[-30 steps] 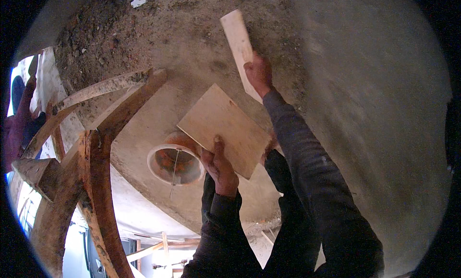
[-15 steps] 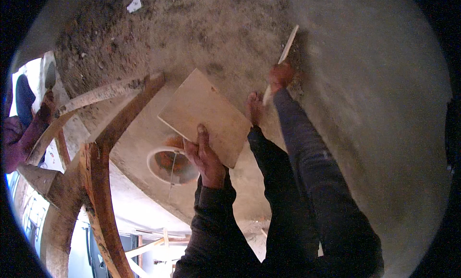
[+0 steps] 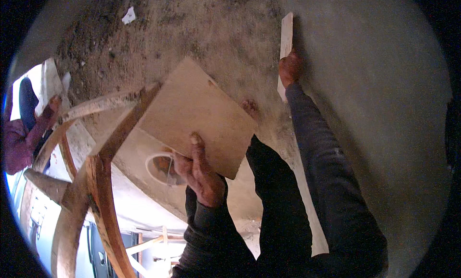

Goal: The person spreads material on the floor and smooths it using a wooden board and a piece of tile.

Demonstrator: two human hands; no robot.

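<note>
We can read no text, label, number or sign in view. We find no legible lettering on the pale, square, flat wooden board (image 3: 204, 105), on the narrow, pale, straight-edged wooden strip (image 3: 286, 35), or on the smooth, grey surface (image 3: 370, 86) at right.

Board (image 3: 199, 110) left of strip (image 3: 286, 35), bucket (image 3: 157, 166) right of frame (image 3: 103, 194)

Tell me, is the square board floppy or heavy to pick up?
The square board is probably stiff: it looks flat, without sagging. It's likely fairly light too: the left hand alone seems to hold it.
</note>
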